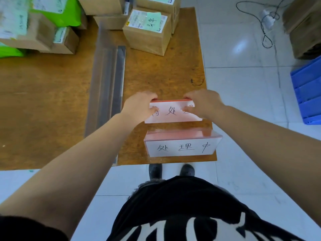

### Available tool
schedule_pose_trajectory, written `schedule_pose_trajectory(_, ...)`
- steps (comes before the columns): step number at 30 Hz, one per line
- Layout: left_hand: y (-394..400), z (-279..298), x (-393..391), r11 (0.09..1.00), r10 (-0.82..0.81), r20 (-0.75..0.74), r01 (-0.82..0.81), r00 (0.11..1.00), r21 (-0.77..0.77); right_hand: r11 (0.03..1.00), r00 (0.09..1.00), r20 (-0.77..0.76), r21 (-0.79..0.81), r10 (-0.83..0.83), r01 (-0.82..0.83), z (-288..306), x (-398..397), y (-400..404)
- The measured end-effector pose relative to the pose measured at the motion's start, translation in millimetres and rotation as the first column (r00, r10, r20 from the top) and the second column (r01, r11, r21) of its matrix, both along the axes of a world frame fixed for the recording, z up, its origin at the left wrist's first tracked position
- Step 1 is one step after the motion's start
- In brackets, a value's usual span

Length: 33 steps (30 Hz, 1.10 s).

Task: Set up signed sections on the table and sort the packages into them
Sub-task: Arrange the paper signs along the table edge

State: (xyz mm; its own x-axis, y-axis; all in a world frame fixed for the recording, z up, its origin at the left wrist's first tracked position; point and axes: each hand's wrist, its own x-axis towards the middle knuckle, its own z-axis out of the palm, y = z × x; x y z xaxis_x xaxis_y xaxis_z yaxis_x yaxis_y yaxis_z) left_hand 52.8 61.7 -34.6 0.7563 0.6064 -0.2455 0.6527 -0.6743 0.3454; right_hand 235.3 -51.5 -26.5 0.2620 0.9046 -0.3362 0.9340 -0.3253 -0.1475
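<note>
At frame centre, left hand [139, 106] and right hand [202, 103] each pinch the sign holder [172, 112] by its top corners; it looks light, stiff, slippery plastic.

Worn matt wooden table [52, 105], glossy plastic sign holders [182, 136], cardboard boxes [149, 37].

Near sign [182, 147] — "处理中"; held sign [171, 112] — "处"

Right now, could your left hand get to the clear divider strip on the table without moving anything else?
Probably yes. The left hand grips the far sign with the right hand; once it lets go, the clear divider strip lies just to its left with bare table around it.
</note>
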Motion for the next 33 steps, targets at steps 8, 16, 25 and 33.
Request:
schedule_pose_trajectory(8, -18, 21, -16, 0.997, 0.034, 0.097, -0.04, 0.995, 0.061, 0.99, 1.0, 0.004, 0.138, 0.031, -0.031, 20, -4, -15)
schedule_pose_trajectory(16, -62, 32, -41, 0.997, 0.066, 0.099, -0.07, 0.993, 0.029, 0.99, 0.998, -0.043, 0.132, 0.047, -0.041, 29, -16, -56)
schedule_pose_trajectory(25, -100, 4, -65, 0.982, 0.19, 0.152, -0.187, 0.97, -0.03, 0.997, 0.996, -0.088, 0.078, 0.02, -0.013, 8, -26, -105)
schedule_pose_trajectory(33, -115, -8, -66, 0.972, 0.221, 0.167, -0.232, 0.961, 0.046, 0.991, 0.994, 0.067, 0.101, 0.085, -0.091, -1, -34, -110)
